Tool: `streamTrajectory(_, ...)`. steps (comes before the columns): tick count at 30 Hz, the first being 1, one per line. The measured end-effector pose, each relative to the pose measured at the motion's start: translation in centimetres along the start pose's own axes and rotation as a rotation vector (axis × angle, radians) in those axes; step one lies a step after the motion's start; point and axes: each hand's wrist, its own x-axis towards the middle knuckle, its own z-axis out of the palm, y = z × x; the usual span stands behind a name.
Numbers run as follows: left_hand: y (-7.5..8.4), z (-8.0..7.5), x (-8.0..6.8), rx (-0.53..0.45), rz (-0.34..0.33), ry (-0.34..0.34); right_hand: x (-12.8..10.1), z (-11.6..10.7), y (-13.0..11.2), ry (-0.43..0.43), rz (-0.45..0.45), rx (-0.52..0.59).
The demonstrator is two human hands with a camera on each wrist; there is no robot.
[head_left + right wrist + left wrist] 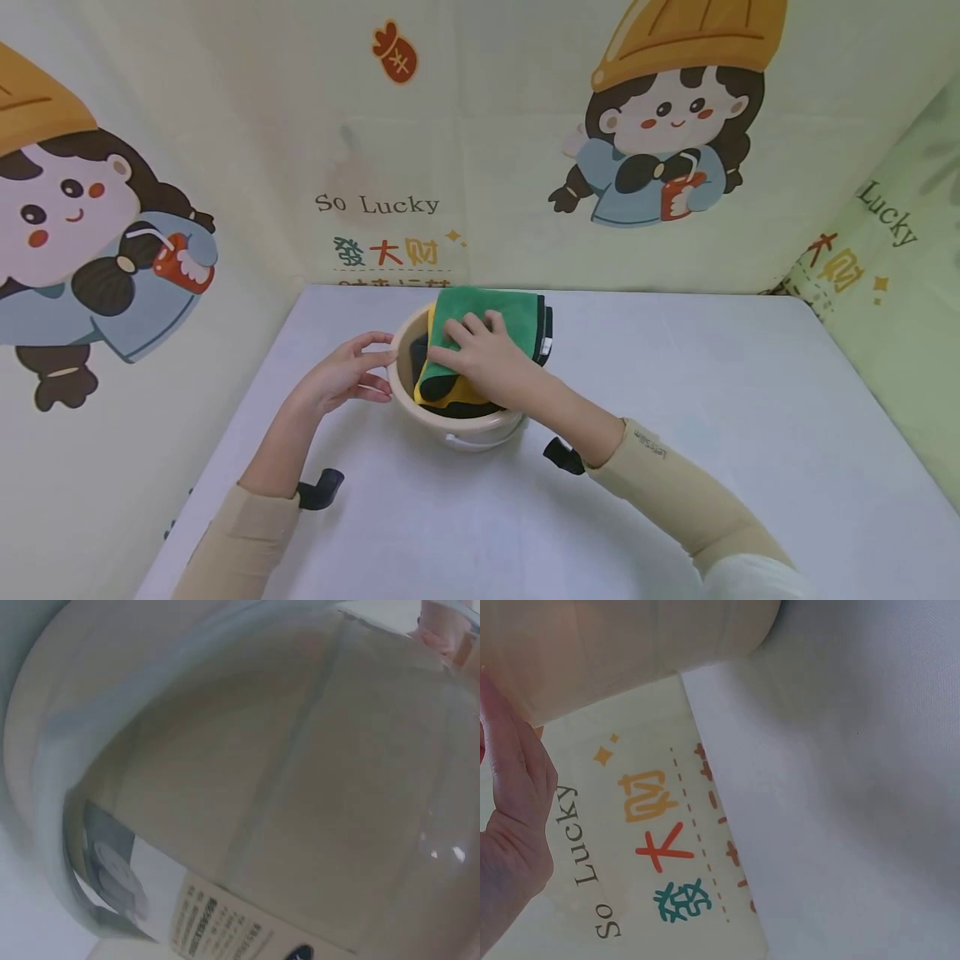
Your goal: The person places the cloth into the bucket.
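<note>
While the left hand (pixel 347 372) steadies the beige bucket (pixel 457 432), fingers touching its rim, it sits on the bench (pixel 675 400). Right hand (pixel 483 354) presses the green cloth (pixel 498 312) down, fingers spread.

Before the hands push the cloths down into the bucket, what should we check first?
1. Left hand steadies the bucket at its rim: ok.
2. Right hand lies flat on the green cloth: ok.
3. Cloths are all inside the bucket: not ok, the green cloth hangs over the far rim.
4. Bucket stands upright on the table: ok.
5. Room left under the yellow cloth and the dark cloth: cannot tell.
</note>
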Motion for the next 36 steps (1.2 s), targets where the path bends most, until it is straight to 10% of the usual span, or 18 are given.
streamTrajectory(23,-0.4,0.1,0.2,-0.017,0.018,0.002,1.2,2.3,-0.2,-0.357,-0.034,0.187)
streamTrajectory(36,-0.3,0.2,0.0,-0.013,0.012,0.002,1.6,2.7,-0.5,-0.55,-0.059,0.106)
